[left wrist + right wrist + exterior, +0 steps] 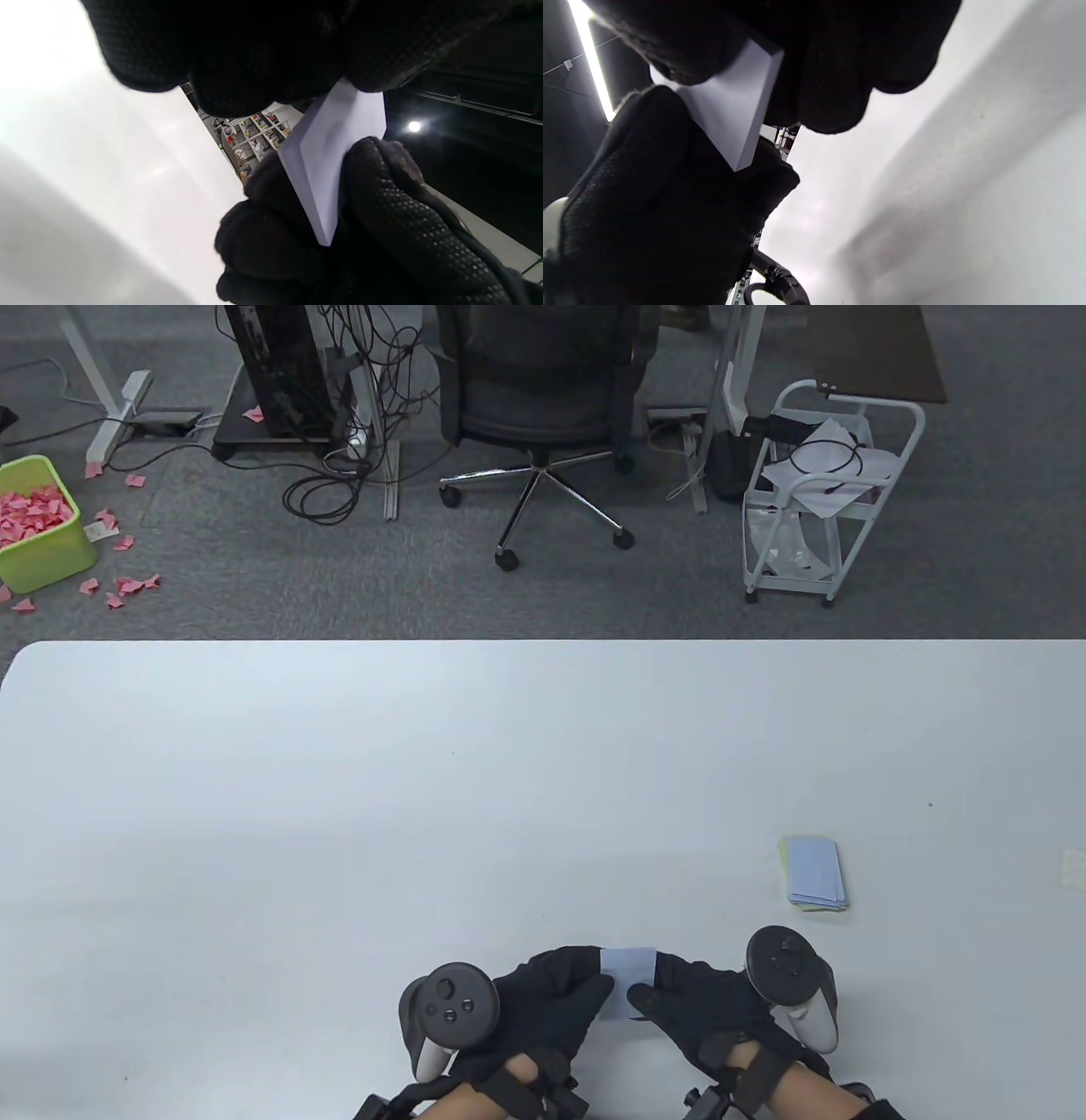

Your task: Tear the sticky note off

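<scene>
A pale blue sticky note pad (629,982) is held above the white table (339,814) near its front edge, between both gloved hands. My left hand (567,994) grips the pad's left side. My right hand (679,997) grips its right side, thumb on top. In the left wrist view the pad (326,169) shows as a thick block, my left fingers (254,55) above it and the right hand's fingers (382,190) below. In the right wrist view the pad (734,110) sits between my right fingers (840,63) and the left hand (640,169).
A small stack of pale blue and yellow notes (814,872) lies on the table to the right. A pale note (1074,867) lies at the right edge. Beyond the table stand an office chair (543,407), a white cart (814,492) and a green bin (38,521) of pink paper.
</scene>
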A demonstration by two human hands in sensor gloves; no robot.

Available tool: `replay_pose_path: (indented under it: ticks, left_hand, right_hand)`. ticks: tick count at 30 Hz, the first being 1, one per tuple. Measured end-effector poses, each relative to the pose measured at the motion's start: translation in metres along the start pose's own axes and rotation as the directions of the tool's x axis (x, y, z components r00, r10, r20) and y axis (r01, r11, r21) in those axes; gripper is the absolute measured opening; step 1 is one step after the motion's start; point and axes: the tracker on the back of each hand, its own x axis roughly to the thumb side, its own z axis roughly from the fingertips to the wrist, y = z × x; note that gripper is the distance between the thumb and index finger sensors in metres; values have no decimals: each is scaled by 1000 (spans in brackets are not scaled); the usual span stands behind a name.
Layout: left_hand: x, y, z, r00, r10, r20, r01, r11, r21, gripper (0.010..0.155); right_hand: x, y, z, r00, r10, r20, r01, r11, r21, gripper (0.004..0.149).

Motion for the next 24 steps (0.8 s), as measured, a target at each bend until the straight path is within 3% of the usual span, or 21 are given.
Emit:
replay_pose_path:
  ticks: [4,7,9,12,17,24]
  left_hand:
    - [-1,0,-1,1000,16,-1,-16,1000,15,40]
    - [-3,-2,-2,990,128,50,-127,991,-30,41]
    - [-4,-2,-2,973,215,80,-214,977,-20,42]
    - [-4,-1,-4,958,273,87,-267,960,-81,53]
    - [-5,-10,-8,906,421,40,-387,865,-320,85]
    - [-10,-15,-8,816,577,-39,-554,761,-338,87]
  right_hand:
    - [-1,-4,0,997,-73,4,73,997,-12,44]
    - [-1,-6,1,996,-84,26,84,996,-13,43]
    - [-1,-5,-2,984,-171,45,168,984,61,42]
    - [-2,-1,-4,962,-272,10,267,950,165,42]
    - [-5,16,-6,911,-392,-128,408,815,410,44]
    - [-5,24,-6,917,-372,-143,396,803,445,47]
